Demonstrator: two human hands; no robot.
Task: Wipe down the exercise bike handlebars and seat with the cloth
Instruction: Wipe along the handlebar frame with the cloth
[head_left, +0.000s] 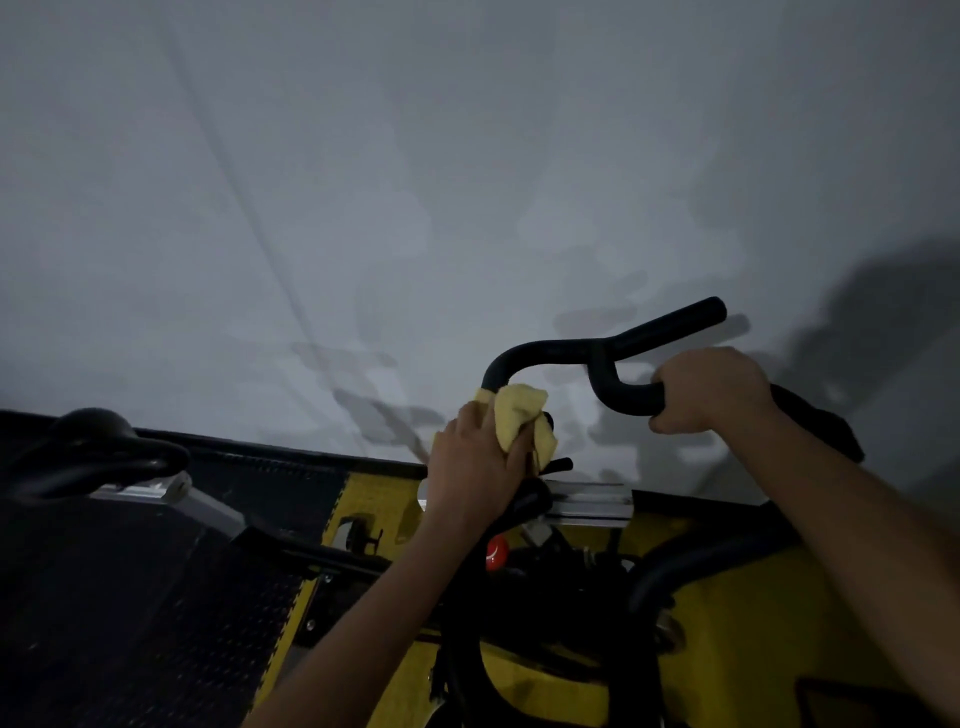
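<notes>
The exercise bike's black handlebars (571, 349) curve up in front of a white wall. My left hand (475, 467) grips a bunched yellow cloth (519, 415) and holds it wrapped around the left end of the bar. My right hand (711, 389) grips the right loop of the handlebars, with its fingers curled round the tube. The black seat (96, 447) sits at the far left, away from both hands. A red knob (496, 553) shows on the frame below the cloth.
A white wall (415, 182) stands close behind the bars. Below lie a black textured mat (130, 597) and yellow flooring (753, 597). An aluminium slide rail (592, 501) sits under the handlebars. A dark strap (821, 421) hangs off the bar's right end.
</notes>
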